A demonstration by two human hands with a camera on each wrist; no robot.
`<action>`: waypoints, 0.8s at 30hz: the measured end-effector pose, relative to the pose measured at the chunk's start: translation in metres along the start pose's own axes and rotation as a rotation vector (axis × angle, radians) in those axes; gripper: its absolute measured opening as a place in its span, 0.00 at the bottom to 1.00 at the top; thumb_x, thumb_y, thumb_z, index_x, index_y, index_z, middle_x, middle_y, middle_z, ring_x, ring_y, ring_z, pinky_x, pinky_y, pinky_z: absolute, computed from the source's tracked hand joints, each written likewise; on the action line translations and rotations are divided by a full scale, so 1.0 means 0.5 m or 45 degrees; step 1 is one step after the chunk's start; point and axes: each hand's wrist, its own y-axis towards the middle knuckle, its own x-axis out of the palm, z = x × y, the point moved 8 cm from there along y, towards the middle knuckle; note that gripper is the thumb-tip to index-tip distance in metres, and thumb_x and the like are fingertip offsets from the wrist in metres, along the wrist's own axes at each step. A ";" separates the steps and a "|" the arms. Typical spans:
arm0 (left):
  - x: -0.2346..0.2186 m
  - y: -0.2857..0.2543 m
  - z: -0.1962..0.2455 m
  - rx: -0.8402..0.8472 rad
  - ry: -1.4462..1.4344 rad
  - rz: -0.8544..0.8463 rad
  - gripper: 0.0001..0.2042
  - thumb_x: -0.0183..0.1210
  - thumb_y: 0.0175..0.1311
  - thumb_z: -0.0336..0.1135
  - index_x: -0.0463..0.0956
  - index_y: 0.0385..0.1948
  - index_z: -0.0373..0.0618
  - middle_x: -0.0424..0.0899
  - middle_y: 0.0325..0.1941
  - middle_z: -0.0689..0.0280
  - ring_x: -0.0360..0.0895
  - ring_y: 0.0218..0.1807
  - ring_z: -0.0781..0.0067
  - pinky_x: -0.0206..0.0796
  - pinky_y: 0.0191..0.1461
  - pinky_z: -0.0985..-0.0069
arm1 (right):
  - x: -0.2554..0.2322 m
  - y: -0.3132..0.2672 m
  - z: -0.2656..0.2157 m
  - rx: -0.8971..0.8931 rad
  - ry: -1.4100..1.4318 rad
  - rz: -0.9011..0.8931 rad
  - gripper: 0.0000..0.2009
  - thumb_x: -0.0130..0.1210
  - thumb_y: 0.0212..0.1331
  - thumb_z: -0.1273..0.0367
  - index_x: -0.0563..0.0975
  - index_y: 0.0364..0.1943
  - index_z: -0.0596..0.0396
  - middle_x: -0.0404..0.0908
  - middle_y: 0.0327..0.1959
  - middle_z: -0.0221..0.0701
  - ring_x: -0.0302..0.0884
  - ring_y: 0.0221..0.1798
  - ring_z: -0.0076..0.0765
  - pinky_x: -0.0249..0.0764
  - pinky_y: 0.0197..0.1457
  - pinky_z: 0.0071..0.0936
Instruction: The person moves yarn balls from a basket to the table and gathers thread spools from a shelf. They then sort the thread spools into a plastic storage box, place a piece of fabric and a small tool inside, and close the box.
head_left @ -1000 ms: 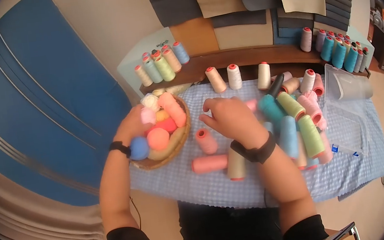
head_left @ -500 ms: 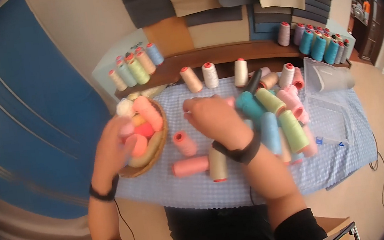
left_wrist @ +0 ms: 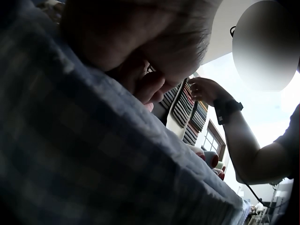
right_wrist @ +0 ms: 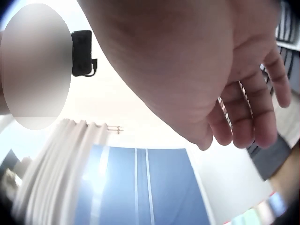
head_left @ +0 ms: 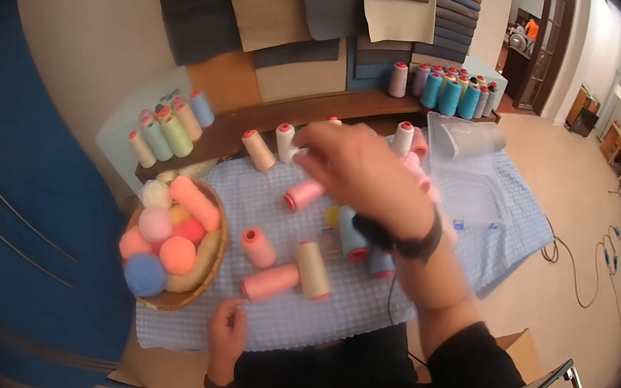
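Observation:
My left hand rests at the table's front edge, fingers loosely curled and holding nothing. In the left wrist view that hand lies against the checked cloth. Raised over the middle of the table, my blurred right hand holds nothing; the right wrist view shows its fingers hanging relaxed. It overlaps a white thread cone in the head view. A pink cone lies just left of it. Nearer me are a standing pink cone, a lying pink cone and a beige cone.
A wicker basket of yarn balls stands at the left. Blue cones lie under my right forearm, which hides part of the pile. A clear plastic box is at the right. Several cones line the wooden shelf behind.
My left hand has left the basket and come down to the table's front edge, uncovering the blue yarn ball. My right hand has risen, its arm now covering the pile. The head view has turned right.

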 end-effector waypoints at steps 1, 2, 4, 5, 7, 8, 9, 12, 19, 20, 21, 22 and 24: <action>0.000 0.007 0.004 0.008 -0.010 0.008 0.08 0.62 0.73 0.28 0.83 0.50 0.41 0.83 0.32 0.72 0.76 0.34 0.86 0.70 0.37 0.80 | -0.005 0.008 0.032 -0.043 -0.184 0.014 0.10 0.63 0.67 0.63 0.83 0.43 0.54 0.88 0.35 0.39 0.88 0.39 0.51 0.80 0.46 0.45; 0.002 0.009 0.001 0.005 -0.028 0.004 0.08 0.62 0.73 0.28 0.83 0.50 0.42 0.82 0.31 0.72 0.76 0.33 0.85 0.70 0.37 0.79 | 0.004 0.011 0.076 0.020 -0.290 -0.067 0.10 0.63 0.65 0.63 0.83 0.41 0.55 0.88 0.34 0.41 0.88 0.38 0.53 0.81 0.45 0.45; 0.003 0.015 -0.008 -0.005 -0.055 -0.007 0.09 0.63 0.73 0.28 0.83 0.51 0.42 0.81 0.29 0.71 0.76 0.32 0.84 0.70 0.36 0.78 | 0.046 0.000 0.176 0.132 -0.570 -0.300 0.11 0.64 0.61 0.63 0.85 0.36 0.56 0.89 0.32 0.42 0.88 0.37 0.54 0.82 0.41 0.45; 0.011 0.016 0.000 0.051 -0.001 -0.031 0.09 0.62 0.73 0.27 0.82 0.51 0.42 0.79 0.28 0.72 0.74 0.31 0.85 0.68 0.35 0.79 | 0.075 -0.018 0.231 0.176 -0.742 -0.453 0.11 0.65 0.58 0.62 0.85 0.33 0.56 0.89 0.31 0.42 0.89 0.36 0.54 0.82 0.38 0.45; 0.024 0.017 0.024 0.164 0.130 -0.057 0.09 0.61 0.74 0.25 0.81 0.52 0.42 0.76 0.28 0.75 0.70 0.29 0.86 0.65 0.32 0.81 | 0.110 -0.072 0.294 0.112 -0.944 -0.520 0.12 0.65 0.55 0.60 0.86 0.31 0.54 0.89 0.30 0.41 0.90 0.36 0.51 0.81 0.39 0.46; 0.025 0.015 0.022 0.129 0.161 -0.088 0.10 0.63 0.73 0.26 0.81 0.52 0.43 0.77 0.28 0.74 0.72 0.30 0.86 0.67 0.33 0.80 | 0.138 -0.091 0.316 0.054 -1.018 -0.545 0.12 0.66 0.53 0.59 0.87 0.30 0.53 0.89 0.30 0.41 0.91 0.36 0.50 0.81 0.39 0.46; 0.023 0.015 0.021 0.117 0.146 -0.096 0.10 0.64 0.73 0.26 0.81 0.52 0.43 0.77 0.28 0.74 0.72 0.30 0.86 0.67 0.34 0.79 | 0.155 -0.108 0.343 0.000 -0.931 -0.562 0.12 0.63 0.55 0.59 0.86 0.29 0.53 0.87 0.28 0.43 0.87 0.33 0.52 0.82 0.41 0.47; 0.018 0.014 0.030 0.100 0.105 -0.099 0.10 0.65 0.72 0.28 0.81 0.51 0.43 0.78 0.27 0.73 0.74 0.30 0.85 0.69 0.34 0.78 | 0.203 -0.106 0.363 0.026 -0.999 -0.535 0.09 0.63 0.54 0.62 0.88 0.26 0.48 0.90 0.28 0.36 0.91 0.34 0.44 0.83 0.38 0.44; 0.013 0.011 0.051 0.181 0.089 -0.119 0.09 0.66 0.72 0.30 0.81 0.51 0.43 0.80 0.26 0.68 0.77 0.28 0.80 0.71 0.34 0.76 | 0.294 -0.147 0.444 -0.003 -1.251 -0.677 0.13 0.66 0.52 0.54 0.89 0.29 0.46 0.90 0.27 0.29 0.90 0.31 0.40 0.75 0.35 0.50; 0.018 0.012 0.050 0.200 0.068 -0.123 0.09 0.66 0.72 0.30 0.81 0.51 0.43 0.81 0.26 0.67 0.77 0.27 0.79 0.71 0.34 0.76 | 0.294 -0.141 0.424 -0.030 -1.323 -0.711 0.13 0.66 0.51 0.53 0.89 0.30 0.45 0.90 0.27 0.28 0.90 0.31 0.39 0.73 0.35 0.50; 0.021 0.012 0.050 0.210 0.086 -0.108 0.09 0.66 0.72 0.30 0.81 0.50 0.43 0.81 0.26 0.67 0.78 0.27 0.79 0.71 0.34 0.75 | 0.291 -0.137 0.418 -0.003 -1.354 -0.781 0.15 0.68 0.49 0.51 0.89 0.32 0.45 0.90 0.28 0.27 0.90 0.31 0.37 0.71 0.35 0.49; 0.020 0.010 0.053 0.221 0.103 -0.100 0.10 0.66 0.72 0.30 0.81 0.50 0.42 0.82 0.25 0.66 0.78 0.27 0.78 0.71 0.34 0.75 | 0.287 -0.133 0.412 0.024 -1.384 -0.853 0.17 0.69 0.48 0.49 0.89 0.35 0.44 0.91 0.29 0.27 0.90 0.31 0.35 0.69 0.35 0.49; 0.017 0.010 0.064 0.232 0.134 -0.105 0.10 0.66 0.71 0.30 0.81 0.50 0.42 0.82 0.26 0.64 0.80 0.27 0.76 0.72 0.33 0.73 | 0.280 -0.130 0.417 0.116 -1.269 -0.807 0.19 0.67 0.52 0.56 0.86 0.43 0.54 0.92 0.32 0.36 0.92 0.34 0.41 0.80 0.38 0.45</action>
